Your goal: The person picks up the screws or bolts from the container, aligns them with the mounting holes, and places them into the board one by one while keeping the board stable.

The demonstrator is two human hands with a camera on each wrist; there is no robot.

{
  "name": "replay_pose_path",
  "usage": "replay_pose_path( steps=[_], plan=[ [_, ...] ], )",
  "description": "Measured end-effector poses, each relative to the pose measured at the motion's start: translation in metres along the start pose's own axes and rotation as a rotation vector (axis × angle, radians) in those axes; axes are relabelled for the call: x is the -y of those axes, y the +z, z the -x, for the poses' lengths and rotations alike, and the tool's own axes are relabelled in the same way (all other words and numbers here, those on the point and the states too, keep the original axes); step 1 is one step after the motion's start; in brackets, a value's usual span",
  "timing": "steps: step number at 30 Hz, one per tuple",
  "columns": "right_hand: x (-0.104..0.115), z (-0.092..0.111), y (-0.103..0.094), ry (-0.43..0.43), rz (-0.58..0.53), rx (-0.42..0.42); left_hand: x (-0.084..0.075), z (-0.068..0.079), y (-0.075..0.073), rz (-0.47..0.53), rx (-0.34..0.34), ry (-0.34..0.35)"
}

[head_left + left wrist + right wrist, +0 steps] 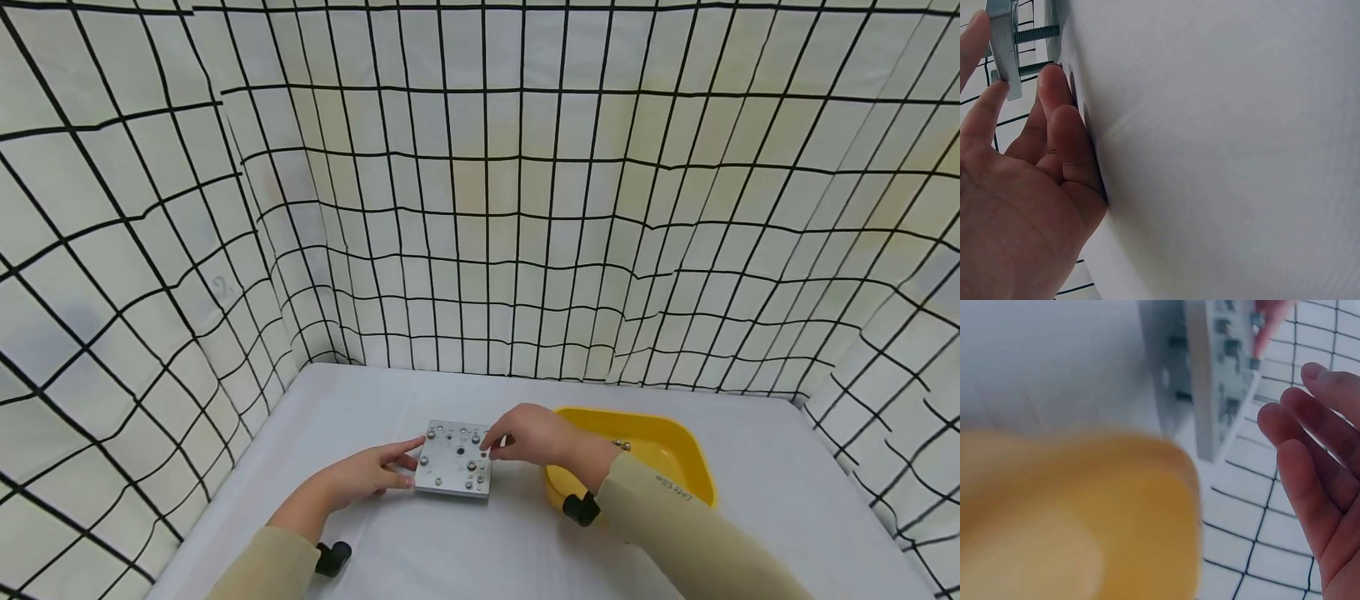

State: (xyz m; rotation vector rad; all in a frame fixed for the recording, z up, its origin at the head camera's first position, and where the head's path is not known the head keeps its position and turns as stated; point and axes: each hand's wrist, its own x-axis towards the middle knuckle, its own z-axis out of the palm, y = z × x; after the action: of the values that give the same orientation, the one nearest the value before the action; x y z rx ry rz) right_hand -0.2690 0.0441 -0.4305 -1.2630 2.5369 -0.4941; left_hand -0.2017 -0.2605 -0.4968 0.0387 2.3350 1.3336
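I have the left hand [365, 475] gripping a square, silvery, bolt-studded metal plate [448, 463], the right hand [529, 434] loosely relaxed beside it.

pale walls [502, 185], black grid lines [484, 117] across them, white-covered table [367, 408]

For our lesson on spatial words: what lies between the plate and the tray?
In the head view, the right hand lies between plate and tray; below it, bare white cloth shows.
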Motion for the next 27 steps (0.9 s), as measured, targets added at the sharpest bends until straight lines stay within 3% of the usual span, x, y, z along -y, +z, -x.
replay_pose_path(
  steps=[4, 10, 19, 27],
  plan=[
    [-0.011, 0.012, -0.026, 0.031, -0.005, -0.058, 0.001, 0.0, -0.001, -0.003, -0.001, 0.005],
    [-0.043, 0.041, -0.05, 0.186, 0.011, -0.07, 0.0, 0.001, 0.0, 0.0, 0.005, 0.007],
    [-0.1, 0.097, -0.055, 0.296, -0.009, -0.104, 0.0, -0.001, 0.0, 0.006, -0.002, 0.006],
    [-0.12, 0.12, -0.051, 0.339, -0.019, -0.093, -0.003, 0.001, 0.0, 0.001, -0.005, -0.001]
  ],
)
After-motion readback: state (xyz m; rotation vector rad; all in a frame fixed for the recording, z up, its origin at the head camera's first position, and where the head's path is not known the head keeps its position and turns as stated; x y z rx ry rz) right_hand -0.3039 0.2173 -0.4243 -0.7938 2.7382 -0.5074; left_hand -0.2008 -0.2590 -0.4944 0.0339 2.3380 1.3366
